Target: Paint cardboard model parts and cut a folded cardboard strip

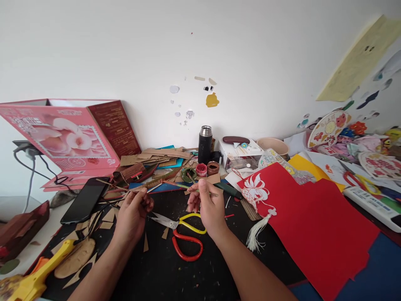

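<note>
My left hand (134,209) is closed in a pinch on a thin pale stick (154,187) that points up and to the right. My right hand (211,207) grips a slim paintbrush (178,184) with a greenish shaft, its reddish end reaching left toward the stick. Stick and brush end are close together; whether they touch I cannot tell. Below and between the hands, scissors (180,234) with one yellow and one red handle lie spread on the black mat. Behind the brush stand open paint jars: green (189,174), red (201,169) and brown (213,167).
Cardboard strips (156,156) pile up behind my left hand. A black phone (85,200), a yellow glue gun (46,267) and a pink box (72,138) are at left. A black thermos (205,144) stands at the wall. Red paper (313,221) with a white tassel (258,232) lies right.
</note>
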A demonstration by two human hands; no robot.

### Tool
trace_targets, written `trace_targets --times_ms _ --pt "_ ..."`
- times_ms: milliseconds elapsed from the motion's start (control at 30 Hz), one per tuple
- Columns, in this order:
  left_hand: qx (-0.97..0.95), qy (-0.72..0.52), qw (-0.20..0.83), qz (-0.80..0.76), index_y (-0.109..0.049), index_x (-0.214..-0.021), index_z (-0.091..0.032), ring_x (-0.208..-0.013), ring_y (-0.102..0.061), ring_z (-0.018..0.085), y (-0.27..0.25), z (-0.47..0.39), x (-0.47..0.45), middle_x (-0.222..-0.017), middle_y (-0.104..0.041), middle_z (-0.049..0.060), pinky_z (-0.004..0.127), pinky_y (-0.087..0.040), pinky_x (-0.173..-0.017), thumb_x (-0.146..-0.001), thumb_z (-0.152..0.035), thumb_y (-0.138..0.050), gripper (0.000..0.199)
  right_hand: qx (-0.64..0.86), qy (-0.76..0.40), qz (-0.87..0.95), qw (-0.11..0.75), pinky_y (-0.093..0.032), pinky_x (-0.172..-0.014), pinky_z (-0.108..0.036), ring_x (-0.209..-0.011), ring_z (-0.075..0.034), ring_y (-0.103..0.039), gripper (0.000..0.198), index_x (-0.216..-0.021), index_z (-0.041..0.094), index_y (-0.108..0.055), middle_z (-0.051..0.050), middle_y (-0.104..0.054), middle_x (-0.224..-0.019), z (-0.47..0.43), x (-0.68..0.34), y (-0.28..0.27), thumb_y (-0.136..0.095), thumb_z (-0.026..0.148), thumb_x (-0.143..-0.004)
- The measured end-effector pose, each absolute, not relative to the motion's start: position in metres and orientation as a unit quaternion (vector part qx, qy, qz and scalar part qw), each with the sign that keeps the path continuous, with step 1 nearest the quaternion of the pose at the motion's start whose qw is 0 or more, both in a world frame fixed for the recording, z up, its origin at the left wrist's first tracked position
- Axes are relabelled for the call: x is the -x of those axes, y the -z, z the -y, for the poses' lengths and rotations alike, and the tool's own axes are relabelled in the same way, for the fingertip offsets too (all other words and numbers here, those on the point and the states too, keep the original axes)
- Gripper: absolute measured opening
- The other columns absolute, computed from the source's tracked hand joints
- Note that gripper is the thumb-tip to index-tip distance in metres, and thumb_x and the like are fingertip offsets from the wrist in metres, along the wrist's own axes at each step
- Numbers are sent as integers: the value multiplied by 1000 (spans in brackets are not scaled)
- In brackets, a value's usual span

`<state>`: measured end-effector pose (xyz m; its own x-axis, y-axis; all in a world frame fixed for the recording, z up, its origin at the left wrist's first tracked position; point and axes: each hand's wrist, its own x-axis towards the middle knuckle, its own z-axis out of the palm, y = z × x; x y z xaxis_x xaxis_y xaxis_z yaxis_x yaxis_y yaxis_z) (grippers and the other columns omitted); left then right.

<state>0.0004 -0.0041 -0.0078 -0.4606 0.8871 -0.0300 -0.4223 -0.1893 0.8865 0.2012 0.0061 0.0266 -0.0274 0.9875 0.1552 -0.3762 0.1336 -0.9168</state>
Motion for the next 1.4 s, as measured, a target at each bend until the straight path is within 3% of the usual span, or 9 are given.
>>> trace_targets --times_ms 333,700,1000,1400 --pt "-240 -737 444 -450 -59 -70 -21 -59 -47 11 6 3 1 -64 -50 -5 23 -39 -48 -68 -35 -95 39 352 -533 418 646 -36 -36 -18 -37 -11 -58 63 -79 16 -70 0 -63 -54 -15 -211 -32 -68 79 -89" --pt "-247 -729 451 -452 -57 -69 -21 -59 -48 11 9 2 1 -64 -51 -6 23 -40 -48 -66 -37 -96 43 335 -550 480 595 -35 -38 -17 -39 -10 -61 68 -80 16 -71 0 -63 -57 -5 -199 -23 -62 82 -92" --pt "-233 -740 445 -448 -59 -70 -20 -59 -46 11 6 4 3 -64 -49 -6 22 -39 -48 -67 -34 -95 39 360 -524 441 634 -36 -36 -17 -39 -11 -60 66 -81 15 -70 0 -63 -56 -17 -209 -25 -65 80 -91" --pt "-248 -728 450 -454 -59 -70 -21 -60 -47 11 8 3 1 -63 -50 -6 22 -39 -47 -66 -35 -97 41 332 -534 492 602 -37 -38 -17 -40 -10 -61 64 -81 16 -71 0 -63 -58 -6 -202 -22 -60 78 -95"
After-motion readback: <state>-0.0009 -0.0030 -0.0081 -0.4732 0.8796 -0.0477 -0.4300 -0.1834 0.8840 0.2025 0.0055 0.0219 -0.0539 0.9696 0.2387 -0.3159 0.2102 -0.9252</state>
